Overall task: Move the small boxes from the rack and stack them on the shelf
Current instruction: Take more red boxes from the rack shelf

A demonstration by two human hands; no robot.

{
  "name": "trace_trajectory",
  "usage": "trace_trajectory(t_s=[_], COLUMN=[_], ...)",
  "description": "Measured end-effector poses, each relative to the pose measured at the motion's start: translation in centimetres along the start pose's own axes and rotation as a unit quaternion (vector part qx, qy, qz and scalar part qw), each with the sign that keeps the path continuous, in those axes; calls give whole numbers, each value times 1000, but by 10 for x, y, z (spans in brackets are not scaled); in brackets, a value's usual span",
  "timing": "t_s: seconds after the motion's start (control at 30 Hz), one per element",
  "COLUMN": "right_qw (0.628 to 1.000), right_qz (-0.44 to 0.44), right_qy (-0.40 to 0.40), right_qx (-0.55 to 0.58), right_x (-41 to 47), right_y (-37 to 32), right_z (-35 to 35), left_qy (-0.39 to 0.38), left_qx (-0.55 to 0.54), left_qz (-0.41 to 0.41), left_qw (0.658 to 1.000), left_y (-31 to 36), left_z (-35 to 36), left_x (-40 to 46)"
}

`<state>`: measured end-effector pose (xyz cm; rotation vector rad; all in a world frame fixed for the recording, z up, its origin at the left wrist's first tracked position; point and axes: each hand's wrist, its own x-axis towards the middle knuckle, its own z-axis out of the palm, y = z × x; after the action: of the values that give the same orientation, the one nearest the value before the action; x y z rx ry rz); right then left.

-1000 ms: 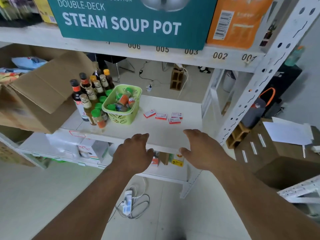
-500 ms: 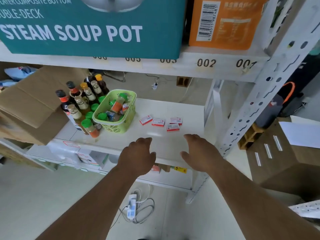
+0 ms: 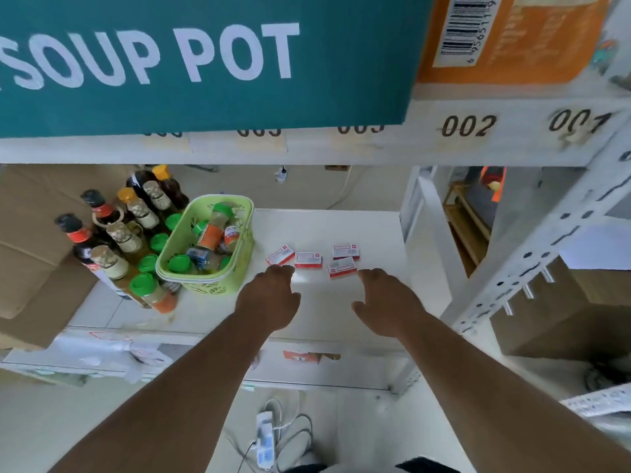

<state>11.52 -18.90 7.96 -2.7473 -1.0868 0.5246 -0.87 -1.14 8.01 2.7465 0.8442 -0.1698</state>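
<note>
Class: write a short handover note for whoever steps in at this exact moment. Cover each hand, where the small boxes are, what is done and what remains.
Left hand: open, holding nothing, fingertips near the leftmost small box.
Right hand: open, holding nothing, just short of the front right box.
Four small boxes lie flat on the white shelf, beside the green basket; two on the right overlap.
Done: nothing stacked.
Left: gather and stack all four.

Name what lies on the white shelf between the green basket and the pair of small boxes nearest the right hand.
In the head view, two more small boxes lie side by side between the green basket and the pair of small boxes.
</note>
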Motion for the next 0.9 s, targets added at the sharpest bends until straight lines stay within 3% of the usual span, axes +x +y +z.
trace_trajectory(t_s=[0.23, 0.73, 0.9], right_qw=[999, 995, 996], right_qz=[26, -39, -47], right_qy=[29, 41, 27], right_qx=[16, -88, -76], right_x=[46, 124, 139], right_y=[8, 25, 23], right_z=[23, 61, 55], left_qy=[-16, -1, -11], left_qx=[-2, 58, 99], left_qz=[38, 88, 95], left_qw=[999, 994, 991], left_y=[-22, -20, -21], left_z=[22, 58, 61], left_x=[53, 142, 145])
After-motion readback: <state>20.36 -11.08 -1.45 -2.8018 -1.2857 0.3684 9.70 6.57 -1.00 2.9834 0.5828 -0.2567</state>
